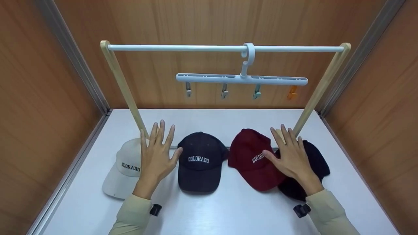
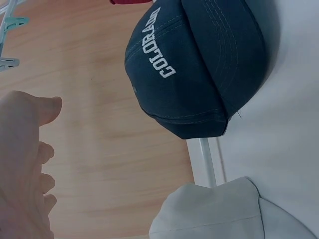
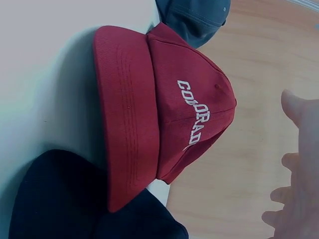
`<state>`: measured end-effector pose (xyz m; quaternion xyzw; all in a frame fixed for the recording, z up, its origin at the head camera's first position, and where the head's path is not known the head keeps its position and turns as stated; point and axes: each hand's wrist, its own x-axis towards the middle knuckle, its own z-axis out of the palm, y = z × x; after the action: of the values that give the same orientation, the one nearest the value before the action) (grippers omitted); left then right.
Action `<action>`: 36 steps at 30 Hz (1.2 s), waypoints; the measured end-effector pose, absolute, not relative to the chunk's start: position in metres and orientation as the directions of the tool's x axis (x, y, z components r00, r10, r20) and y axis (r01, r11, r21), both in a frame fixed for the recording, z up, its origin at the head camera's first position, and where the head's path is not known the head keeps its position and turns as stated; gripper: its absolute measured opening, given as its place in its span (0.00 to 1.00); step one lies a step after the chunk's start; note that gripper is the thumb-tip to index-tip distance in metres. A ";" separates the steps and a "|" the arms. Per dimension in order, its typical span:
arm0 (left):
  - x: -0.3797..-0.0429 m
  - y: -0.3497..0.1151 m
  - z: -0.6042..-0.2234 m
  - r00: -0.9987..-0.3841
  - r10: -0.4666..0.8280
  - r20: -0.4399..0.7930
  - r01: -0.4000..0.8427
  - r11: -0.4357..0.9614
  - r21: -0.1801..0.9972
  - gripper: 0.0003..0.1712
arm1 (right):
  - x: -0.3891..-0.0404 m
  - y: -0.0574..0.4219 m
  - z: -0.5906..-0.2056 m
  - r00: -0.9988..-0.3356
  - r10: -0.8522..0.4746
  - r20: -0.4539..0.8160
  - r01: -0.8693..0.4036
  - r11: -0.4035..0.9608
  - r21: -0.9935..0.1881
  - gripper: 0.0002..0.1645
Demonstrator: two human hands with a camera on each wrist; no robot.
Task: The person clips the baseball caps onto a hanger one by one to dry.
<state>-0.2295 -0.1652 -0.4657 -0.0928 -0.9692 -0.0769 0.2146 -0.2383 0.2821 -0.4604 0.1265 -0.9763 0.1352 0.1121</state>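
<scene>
Four caps would be several: a white cap (image 1: 125, 173), a navy cap (image 1: 200, 176), a dark red cap (image 1: 248, 153) and a black cap (image 1: 316, 160) lie in a row on the white table. My left hand (image 1: 157, 156), fingers spread and straight, is held up over the right side of the white cap and holds nothing. Over the red and black caps my right hand (image 1: 290, 155) is likewise spread, palm away and without anything in it. The red cap's brim overlaps the black cap (image 3: 55, 199) in the right wrist view. Both hands hide parts of the caps behind them.
Behind the caps stands a rack with wooden legs (image 1: 122, 83) and a white rail (image 1: 176, 48). From the rail hangs a pale blue hanger (image 1: 212, 78) with several clips, one an orange clip (image 1: 292, 93). Wooden panels (image 1: 378, 107) enclose the table (image 1: 212, 215).
</scene>
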 end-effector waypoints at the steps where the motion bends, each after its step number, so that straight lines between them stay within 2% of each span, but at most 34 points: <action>1: -0.230 -0.165 -0.466 -0.887 0.150 0.436 0.216 0.971 0.106 0.46 | -0.239 0.282 -0.459 -0.944 -0.217 0.250 -0.277 0.930 -0.240 0.54; 9: -0.232 -0.159 -0.468 -0.868 0.161 0.469 0.233 0.968 0.099 0.46 | -0.249 0.280 -0.455 -0.951 -0.225 0.213 -0.281 0.916 -0.286 0.53; 16: -0.235 -0.151 -0.468 -0.885 0.162 0.436 0.240 0.962 0.131 0.46 | -0.256 0.281 -0.456 -0.949 -0.246 0.195 -0.298 0.902 -0.313 0.51; 36: -0.242 -0.135 -0.470 -0.877 0.185 0.443 0.295 0.936 0.194 0.45 | -0.266 0.280 -0.455 -0.953 -0.248 0.172 -0.297 0.872 -0.390 0.49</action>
<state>-0.2415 -0.1348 -0.4704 -0.1250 -0.9603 -0.1286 0.2139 -0.2661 0.2804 -0.4548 0.1412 -0.9656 0.2104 0.0583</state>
